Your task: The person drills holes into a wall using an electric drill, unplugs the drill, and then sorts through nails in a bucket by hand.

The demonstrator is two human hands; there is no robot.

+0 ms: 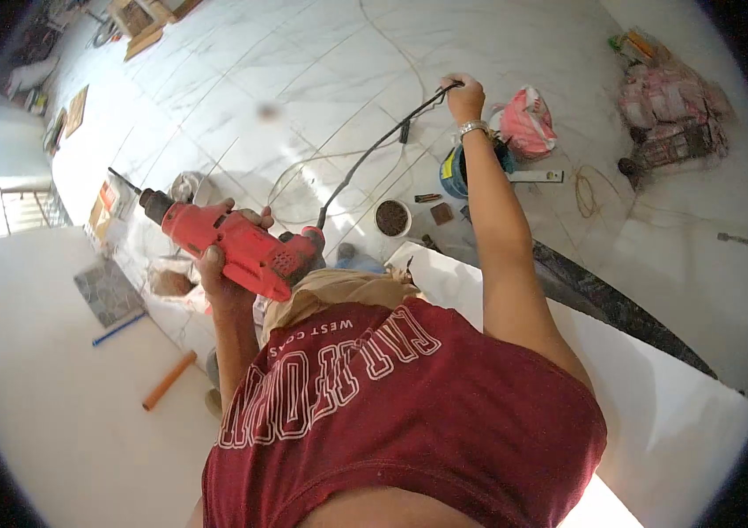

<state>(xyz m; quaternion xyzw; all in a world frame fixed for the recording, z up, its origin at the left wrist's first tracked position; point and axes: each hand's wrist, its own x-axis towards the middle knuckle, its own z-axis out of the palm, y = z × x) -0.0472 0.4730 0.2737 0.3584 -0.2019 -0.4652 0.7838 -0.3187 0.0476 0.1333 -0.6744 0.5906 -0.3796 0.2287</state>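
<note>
My left hand is wrapped round the body of a red power drill, with its thumb on the near side and fingertips showing over the far side. The drill lies aslant in front of my shirt, and its long dark bit points up to the left. From its rear end a black power cord runs up to my right hand. That arm is stretched forward, and its fingers are closed on the cord. A metal watch band is on the right wrist.
On the tiled floor stand a blue bucket, a pink-and-white bag and a bowl of dark material. A thin pale cable loops over the tiles. A white board lies at right; an orange tube is at left.
</note>
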